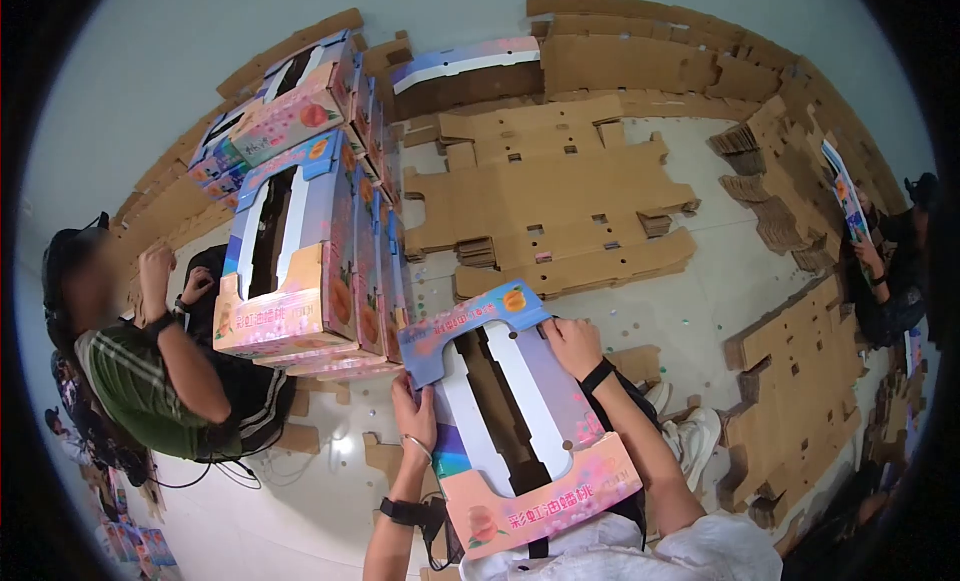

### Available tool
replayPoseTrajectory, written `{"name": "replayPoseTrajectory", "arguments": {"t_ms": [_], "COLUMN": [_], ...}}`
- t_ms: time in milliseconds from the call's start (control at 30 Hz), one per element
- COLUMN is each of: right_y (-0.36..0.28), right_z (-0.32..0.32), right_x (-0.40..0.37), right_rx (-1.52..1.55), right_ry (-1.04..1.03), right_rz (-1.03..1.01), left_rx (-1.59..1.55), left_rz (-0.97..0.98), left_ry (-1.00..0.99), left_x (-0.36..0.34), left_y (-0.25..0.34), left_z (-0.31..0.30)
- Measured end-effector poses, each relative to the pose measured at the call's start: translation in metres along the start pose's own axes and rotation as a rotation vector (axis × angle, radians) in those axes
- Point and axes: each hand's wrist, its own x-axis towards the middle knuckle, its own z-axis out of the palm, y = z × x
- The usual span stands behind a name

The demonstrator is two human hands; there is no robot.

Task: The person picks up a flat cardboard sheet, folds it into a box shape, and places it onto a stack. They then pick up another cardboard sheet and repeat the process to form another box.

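Note:
A folded cardboard fruit box (545,516), printed pink, orange and blue with peaches and flowers, is in front of my body. It has white inner flaps and a long opening in its top. My left hand (412,418) grips its left side near the far corner, the fingers partly hidden by the wall. At the far right corner my right hand (573,348) holds the edge, thumb side up. Just beyond my left hand stands a tall stack of matching boxes (285,321).
Flat brown cardboard stacks (560,191) lie on the pale floor, with another pile (795,401) at right. More printed boxes (300,106) stand behind. A person in a green shirt (150,391) sits at left; another person (890,271) at far right holds a printed sheet (848,196).

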Motion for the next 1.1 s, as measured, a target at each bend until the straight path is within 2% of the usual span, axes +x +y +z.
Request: {"name": "replayPoseTrajectory", "arguments": {"t_ms": [133,233,367,433,600,667,700,867,1000,1067,1100], "right_y": [-0.006,-0.004,-0.001,0.000,0.000,0.001,0.000,-0.003,0.000,0.003,0.003], "right_z": [-0.004,0.001,0.003,0.003,0.002,0.008,0.007,0.001,0.006,0.011,0.011], "right_x": [0.000,-0.003,-0.006,-0.006,-0.007,-0.009,-0.008,-0.010,-0.014,-0.015,-0.014], "right_rx": [0.039,0.133,0.145,0.170,0.166,0.140,0.137,0.206,0.085,0.069,0.058], "right_ry": [0.001,0.047,0.014,0.049,-0.004,0.007,0.021,0.051,-0.032,-0.003,0.031], "right_rz": [0.068,0.096,0.090,0.016,0.047,0.039,0.026,0.043,0.068,0.060,0.047], "left_rx": [-0.118,-0.057,-0.086,-0.113,-0.094,0.126,0.161,0.273,0.499,0.759,0.856], "left_rz": [-0.010,0.044,-0.023,0.008,0.012,0.020,0.115,0.119,0.025,-0.013,0.057], "left_ry": [0.032,0.014,0.037,0.036,0.096,0.078,0.109,0.148,0.064,-0.053,-0.048], "left_x": [-0.006,-0.008,-0.014,-0.016,-0.011,-0.010,-0.009,-0.013,0.006,0.018,0.020], "left_y": [0.003,0.007,0.030,0.036,0.032,0.035,0.035,0.039,0.041,0.057,0.051], "left_z": [0.000,-0.003,-0.005,-0.004,-0.005,-0.008,-0.008,-0.009,-0.017,-0.014,-0.012]}}
